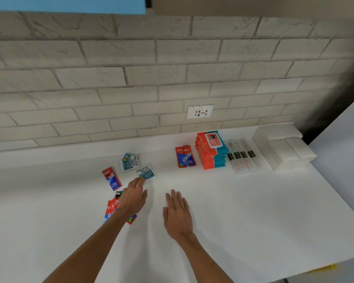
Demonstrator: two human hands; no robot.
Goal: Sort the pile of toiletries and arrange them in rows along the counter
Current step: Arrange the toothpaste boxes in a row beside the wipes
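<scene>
1. Hidden or unclear: the left hand [133, 198] and its forearm cover part of a heap of toothpaste sachets [111, 209] near the middle of the counter [243, 211]; how many lie there cannot be told. A dark-printed packet [118, 194] peeks out just behind that hand; its kind is unreadable. Small print on all sachets is blurred.
2. Left hand: fingers stretched forward, fingertips [141, 179] touching the near edge of a shampoo sachet [146, 171]; not closed around it.
3. Right hand [177, 214]: flat, open, palm down on or just above bare counter; contact cannot be told. Holds nothing.
4. Unsorted lot, left of centre: a second group of shampoo sachets [129, 161] overlapping one another nearer the back edge; a single toothpaste sachet [111, 178] lying at a slant to their left.
5. Sorted lot, along the back edge toward the right end: two toothpaste sachets side by side [184, 156]; a stack of wet-wipe packs [211, 149], orange and teal; wrapped toothbrushes [242, 157]; white boxes [282, 149] at the back right corner.
6. Open room: the front half, far left stretch and right front portion of the counter are bare; its right edge runs diagonally.
7. Surroundings: brick-pattern wall [131, 78] with a socket plate [200, 111] above the sorted lot.
</scene>
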